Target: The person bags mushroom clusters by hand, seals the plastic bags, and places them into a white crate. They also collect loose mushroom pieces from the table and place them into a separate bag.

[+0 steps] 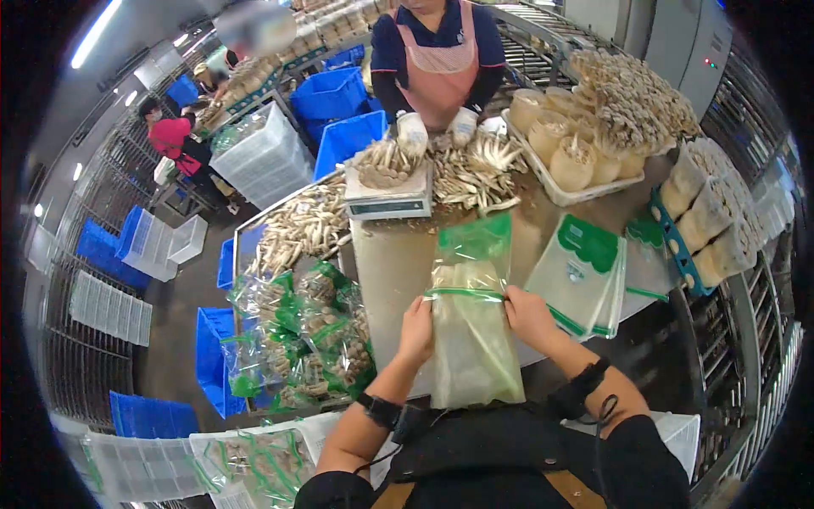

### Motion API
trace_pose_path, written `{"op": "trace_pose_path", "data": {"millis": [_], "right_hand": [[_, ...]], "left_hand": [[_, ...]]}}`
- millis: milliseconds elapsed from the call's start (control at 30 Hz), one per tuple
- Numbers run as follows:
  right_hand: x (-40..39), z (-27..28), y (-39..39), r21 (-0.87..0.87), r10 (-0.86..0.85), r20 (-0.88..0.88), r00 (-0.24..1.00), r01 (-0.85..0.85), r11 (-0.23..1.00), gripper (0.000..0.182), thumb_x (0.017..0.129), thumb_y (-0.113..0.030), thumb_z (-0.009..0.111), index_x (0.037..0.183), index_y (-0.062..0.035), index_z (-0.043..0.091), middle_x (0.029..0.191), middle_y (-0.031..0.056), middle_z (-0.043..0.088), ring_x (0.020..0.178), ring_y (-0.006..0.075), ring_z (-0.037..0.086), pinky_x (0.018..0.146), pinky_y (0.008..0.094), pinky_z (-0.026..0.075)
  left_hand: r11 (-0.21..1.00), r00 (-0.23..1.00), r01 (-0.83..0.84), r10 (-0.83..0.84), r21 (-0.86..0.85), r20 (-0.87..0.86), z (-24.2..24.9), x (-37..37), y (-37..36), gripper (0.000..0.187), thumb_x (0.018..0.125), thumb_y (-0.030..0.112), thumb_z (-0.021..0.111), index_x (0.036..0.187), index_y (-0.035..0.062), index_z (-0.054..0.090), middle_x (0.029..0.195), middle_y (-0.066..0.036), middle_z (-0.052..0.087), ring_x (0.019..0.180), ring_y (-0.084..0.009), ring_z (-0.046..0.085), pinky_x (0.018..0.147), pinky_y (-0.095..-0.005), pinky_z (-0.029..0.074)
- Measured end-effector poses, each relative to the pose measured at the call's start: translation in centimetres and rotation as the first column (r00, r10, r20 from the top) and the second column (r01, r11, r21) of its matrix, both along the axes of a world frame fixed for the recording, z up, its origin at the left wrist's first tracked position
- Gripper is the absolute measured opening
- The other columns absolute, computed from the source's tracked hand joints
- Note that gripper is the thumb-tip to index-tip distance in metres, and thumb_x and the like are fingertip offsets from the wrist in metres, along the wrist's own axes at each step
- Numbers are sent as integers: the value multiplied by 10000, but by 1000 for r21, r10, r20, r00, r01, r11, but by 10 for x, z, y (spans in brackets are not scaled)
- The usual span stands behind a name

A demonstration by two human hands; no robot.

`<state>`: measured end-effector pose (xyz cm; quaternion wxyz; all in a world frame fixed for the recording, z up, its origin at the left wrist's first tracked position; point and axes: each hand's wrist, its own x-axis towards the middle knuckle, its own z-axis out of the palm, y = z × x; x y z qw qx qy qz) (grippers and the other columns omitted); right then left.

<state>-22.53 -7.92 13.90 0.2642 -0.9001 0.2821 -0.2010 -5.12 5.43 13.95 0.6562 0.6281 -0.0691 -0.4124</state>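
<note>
My left hand (416, 331) pinching left edge of clear plastic bag (471, 339), my right hand (527, 316) pinching right edge; fingers curled, mouth held flat between them. Bag hangs over near table edge (386, 280). Risk: thin film slipping from pinch, bag sliding off edge. Stack of empty bags (581, 276) just right; could snag. Filled mushroom bags (318, 339) left. Far: co-worker's gloved hands (437, 129) by scale (388, 202), loose mushrooms (479, 174).

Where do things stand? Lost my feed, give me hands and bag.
Left hand and right hand both grip the clear plastic bag at its sides. Bag hangs over the table edge. Nothing between hands.
</note>
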Motion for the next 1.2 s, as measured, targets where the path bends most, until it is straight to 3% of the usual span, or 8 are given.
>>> {"op": "trace_pose_path", "data": {"millis": [67, 167, 367, 733, 800, 900, 1100, 1200], "right_hand": [[10, 45, -2, 187, 7, -11, 1000, -5, 982, 131, 828, -95, 526, 930, -14, 512, 750, 182, 606, 714, 377, 590, 623, 437, 473], [21, 91, -6, 113, 143, 54, 988, -149, 982, 151, 825, -124, 545, 927, -14, 527, 743, 189, 622, 696, 381, 598, 628, 430, 472], [37, -13, -12, 341, 222, 84, 971, -238, 910, 124, 801, -106, 545, 874, -8, 563, 801, 195, 612, 789, 377, 588, 684, 408, 465], [45, 110, 26, 139, 62, 369, 927, -121, 983, 189, 823, -207, 562, 857, -22, 586, 829, 184, 605, 771, 332, 581, 661, 414, 456], [55, 100, 45, -414, 531, 0, 847, -484, 771, 195, 788, -204, 572, 884, -35, 584, 845, 168, 613, 761, 297, 598, 733, 407, 454], [75, 76, 41, 4, 517, -633, 577, -665, 747, 204, 790, -234, 553, 840, -50, 624, 841, 176, 629, 825, 285, 603, 733, 407, 457], [55, 196, 46, -336, 546, -206, 812, -583, 740, 140, 756, -175, 568, 793, -54, 626, 835, 131, 636, 801, 296, 605, 723, 407, 456], [70, 155, 31, -219, 538, -512, 670, -707, 672, 137, 750, -122, 560, 831, -37, 632, 829, 148, 624, 820, 302, 589, 733, 405, 456]], "left_hand": [[994, 994, 107, -107, -12, 31, 4, 38, 18, 181, 904, 157, 487, 959, 9, 576, 834, -34, 575, 734, -112, 505, 625, -261, 422], [796, 86, 433, -504, 423, 860, 26, 73, 30, 303, 844, 146, 553, 1115, 10, 541, 1037, -96, 591, 864, -175, 545, 777, -315, 455], [913, 755, 398, -384, 94, 531, 5, 60, 31, 291, 859, 196, 542, 1076, 4, 572, 646, -38, 563, 549, -127, 498, 525, -290, 425], [936, 789, 321, -349, 145, 505, 37, 40, 52, 386, 834, 80, 505, 1212, 4, 504, 597, -10, 509, 513, -67, 485, 467, -236, 380], [958, 821, 279, -274, 68, 501, 11, 41, 56, 435, 828, 103, 542, 1245, 1, 469, 719, -44, 550, 639, -101, 532, 553, -245, 415], [951, 631, 309, -218, 17, 745, -50, 36, 69, 734, 741, 201, 717, 1343, 13, 341, 1168, -149, 515, 1095, -224, 499, 884, -325, 418], [950, 713, 297, -157, -92, 684, -3, -8, 41, 941, 580, 276, 829, 1348, 29, 344, 1336, -177, 419, 1211, -312, 417, 1000, -382, 342], [900, 691, 414, -214, -134, 691, -2, -12, 38, 841, 605, 288, 813, 1305, 41, 418, 1277, -177, 485, 1155, -305, 469, 991, -373, 354]]}}
